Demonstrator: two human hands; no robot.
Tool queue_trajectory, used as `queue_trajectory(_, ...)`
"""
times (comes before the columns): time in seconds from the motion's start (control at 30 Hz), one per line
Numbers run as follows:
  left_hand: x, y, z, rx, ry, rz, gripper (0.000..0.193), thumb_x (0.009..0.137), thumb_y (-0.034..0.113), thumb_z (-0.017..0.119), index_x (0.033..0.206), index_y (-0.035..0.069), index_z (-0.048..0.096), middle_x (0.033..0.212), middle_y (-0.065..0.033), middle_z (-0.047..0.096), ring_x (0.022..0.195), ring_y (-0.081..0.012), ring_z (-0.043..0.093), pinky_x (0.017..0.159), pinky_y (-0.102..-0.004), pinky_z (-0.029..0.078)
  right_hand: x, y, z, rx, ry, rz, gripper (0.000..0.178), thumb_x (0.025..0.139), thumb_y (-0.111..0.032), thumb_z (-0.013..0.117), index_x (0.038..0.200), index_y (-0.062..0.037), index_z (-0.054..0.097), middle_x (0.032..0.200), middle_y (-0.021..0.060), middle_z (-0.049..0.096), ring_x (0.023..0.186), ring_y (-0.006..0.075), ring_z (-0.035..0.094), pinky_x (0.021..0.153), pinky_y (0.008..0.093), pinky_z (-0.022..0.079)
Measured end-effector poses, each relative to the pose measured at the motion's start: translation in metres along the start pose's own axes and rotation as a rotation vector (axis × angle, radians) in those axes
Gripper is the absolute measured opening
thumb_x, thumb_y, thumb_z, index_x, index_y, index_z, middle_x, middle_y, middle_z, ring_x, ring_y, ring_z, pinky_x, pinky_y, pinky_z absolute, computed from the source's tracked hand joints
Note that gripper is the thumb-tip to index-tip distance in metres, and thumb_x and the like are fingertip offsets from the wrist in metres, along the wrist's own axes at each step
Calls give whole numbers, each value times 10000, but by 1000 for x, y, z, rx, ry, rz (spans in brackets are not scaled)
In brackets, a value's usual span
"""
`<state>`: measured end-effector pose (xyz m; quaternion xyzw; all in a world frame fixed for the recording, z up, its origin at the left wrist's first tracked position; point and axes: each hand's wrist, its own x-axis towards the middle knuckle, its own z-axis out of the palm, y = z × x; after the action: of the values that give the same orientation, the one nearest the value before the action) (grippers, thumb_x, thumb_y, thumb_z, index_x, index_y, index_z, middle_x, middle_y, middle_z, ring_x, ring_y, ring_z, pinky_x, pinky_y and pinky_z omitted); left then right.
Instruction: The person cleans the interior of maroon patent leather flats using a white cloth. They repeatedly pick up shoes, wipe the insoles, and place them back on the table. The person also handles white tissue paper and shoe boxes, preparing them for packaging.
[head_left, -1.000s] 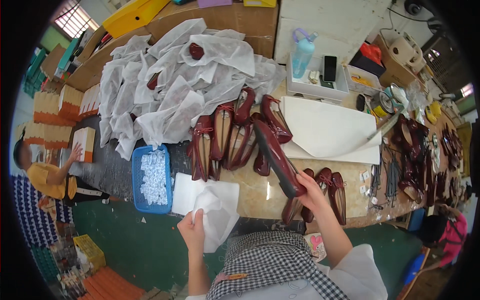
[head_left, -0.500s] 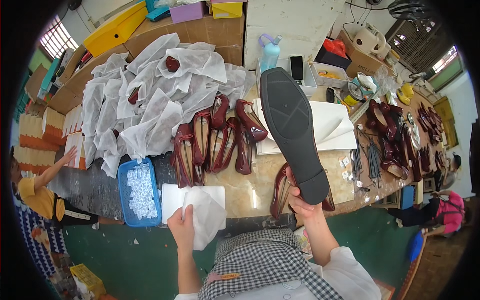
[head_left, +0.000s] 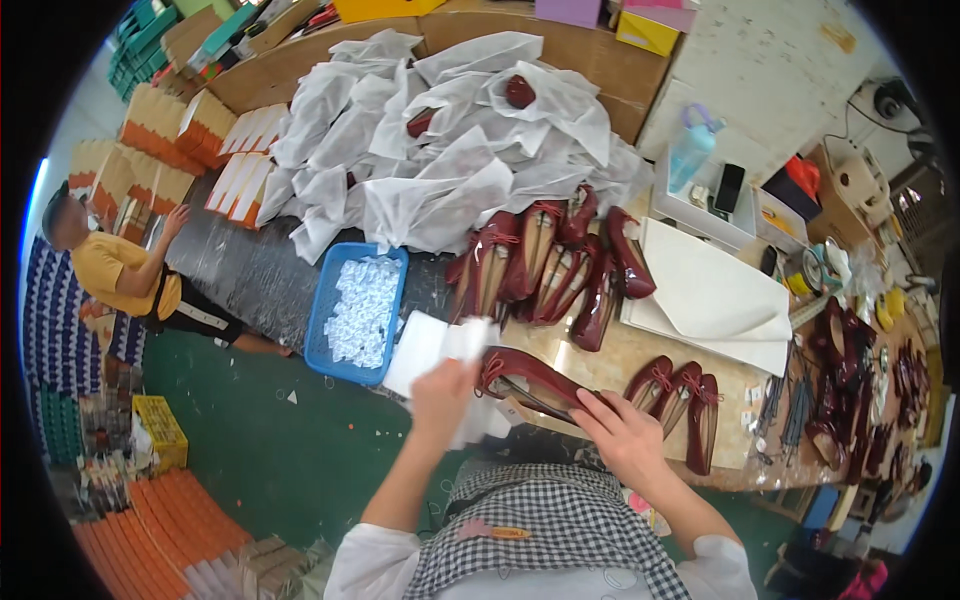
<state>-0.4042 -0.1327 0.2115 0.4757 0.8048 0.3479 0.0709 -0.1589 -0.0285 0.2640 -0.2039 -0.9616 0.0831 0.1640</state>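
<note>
My right hand [head_left: 622,435] grips a glossy dark red ballet flat [head_left: 540,378] by its heel end. The shoe lies sideways above the table's near edge, its bow end pointing left, its opening partly visible. Just left of it, my left hand [head_left: 445,395] is closed on a thin white sheet [head_left: 478,425], both smeared by motion. A small tan piece [head_left: 510,410] shows under the shoe; I cannot tell what it is. Behind my left hand lies a white sheet stack [head_left: 415,350]. Several more red flats [head_left: 548,265] stand beyond, and three flats [head_left: 680,390] sit to the right.
A blue basket [head_left: 313,330] of small clear packets stands left. White-wrapped items [head_left: 440,180] are heaped at the back. Large white sheets [head_left: 715,285] and a bin [head_left: 705,215] with bottle and phone lie right. A person in yellow [head_left: 120,270] stands far left.
My right hand has lowered the shoe from sole-up view to its side, near the table edge. The left hand, still with the white sheet, has come close to it. The view has swung left.
</note>
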Motion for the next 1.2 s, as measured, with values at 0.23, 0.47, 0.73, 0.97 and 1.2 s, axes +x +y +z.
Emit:
queue_trajectory(0.23,-46,45,3,-264,-67,139,271,742,121,718,602,52,497,551,-128,456,459,-314,478,454,-373,397,65,-25,106,1841,-118,1010,230,904,-122,521,1104,-29,585,1050,73,607,881,121,588,725,292,519)
queue_trajectory(0.47,4,-1,-46,-480,315,-401,331,932,142,539,648,-25,561,571,28,499,537,-28,387,456,-235,295,148,-59,129,1723,-303,325,183,905,-163,572,982,-3,616,803,46,642,737,128,623,595,262,484)
queue_trajectory(0.73,18,1,5,-622,5,-416,297,917,164,569,708,-47,586,623,50,519,580,-27,398,490,-224,306,54,49,114,1103,-173,635,234,791,-181,660,916,17,654,793,127,671,717,204,644,686,316,505)
queue_trajectory(0.97,16,9,11,-331,-143,-220,321,880,136,605,630,-25,484,575,49,396,572,-47,314,473,-273,246,4,124,212,495,201,910,699,762,-188,691,1368,-76,361,1257,233,492,1084,371,534,886,412,453)
queue_trajectory(1.2,12,5,22,-354,-103,-254,335,887,151,605,634,-33,484,548,33,373,558,-51,299,462,-288,234,-14,120,164,1989,274,1193,582,884,-188,592,1411,-133,350,1220,115,568,1037,256,584,812,398,468)
